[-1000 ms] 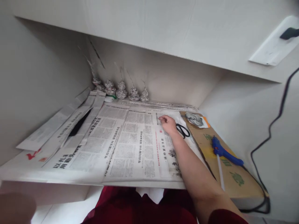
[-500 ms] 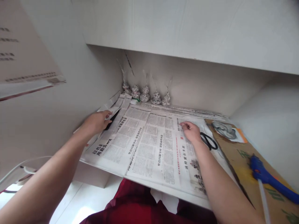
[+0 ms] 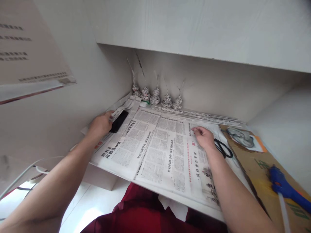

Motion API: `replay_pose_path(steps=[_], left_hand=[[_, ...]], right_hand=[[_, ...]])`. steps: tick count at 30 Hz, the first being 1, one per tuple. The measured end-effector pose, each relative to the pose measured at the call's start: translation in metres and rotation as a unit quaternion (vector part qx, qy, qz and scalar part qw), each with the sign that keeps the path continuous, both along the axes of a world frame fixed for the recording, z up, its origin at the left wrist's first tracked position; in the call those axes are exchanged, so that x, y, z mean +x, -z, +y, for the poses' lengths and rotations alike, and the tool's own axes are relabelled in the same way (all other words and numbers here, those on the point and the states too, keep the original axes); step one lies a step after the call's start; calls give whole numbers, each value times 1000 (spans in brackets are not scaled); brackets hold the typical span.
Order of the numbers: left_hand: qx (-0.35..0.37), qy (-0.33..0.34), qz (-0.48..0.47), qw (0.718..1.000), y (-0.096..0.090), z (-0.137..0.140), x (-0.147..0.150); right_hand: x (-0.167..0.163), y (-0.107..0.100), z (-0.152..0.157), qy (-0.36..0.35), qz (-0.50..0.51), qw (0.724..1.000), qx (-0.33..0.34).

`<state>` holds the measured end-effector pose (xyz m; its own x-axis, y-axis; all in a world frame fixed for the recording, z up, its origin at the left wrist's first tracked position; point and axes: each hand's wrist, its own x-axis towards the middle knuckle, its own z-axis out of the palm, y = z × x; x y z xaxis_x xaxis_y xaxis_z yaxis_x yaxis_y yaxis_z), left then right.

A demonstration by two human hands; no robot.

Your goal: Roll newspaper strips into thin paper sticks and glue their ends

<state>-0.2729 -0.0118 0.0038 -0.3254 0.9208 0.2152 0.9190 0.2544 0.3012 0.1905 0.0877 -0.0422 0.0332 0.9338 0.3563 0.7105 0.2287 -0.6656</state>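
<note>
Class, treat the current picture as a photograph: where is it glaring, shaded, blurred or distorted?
Head view: glare whitens a patch of floor; soft shade fills the recess under the pale panel; newspaper headlines look fairly crisp, while the small print smears; the wall notice at upper left is blurred; the forearms look stretched toward the frame's edges, perhaps from a wide lens.

The left hand (image 3: 100, 124) grips newspaper strips (image 3: 118, 112) at the counter's far left, beside a black phone (image 3: 119, 122). The right hand (image 3: 204, 137), fingers curled, rests on spread newspaper (image 3: 155, 155) near black-handled scissors (image 3: 222, 149). Five coiled-paper figures (image 3: 155, 97) stand far back behind thin paper sticks (image 3: 194, 114); right, a blue glue gun (image 3: 279, 182) lies on cardboard (image 3: 255, 166).
</note>
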Motion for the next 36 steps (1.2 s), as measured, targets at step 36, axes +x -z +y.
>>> replay_pose_path(steps=[36], left_hand=[[-63,214,-481,848,-3,-79,78]], right_hand=[[0,0,1,10,-12,1000,-2]])
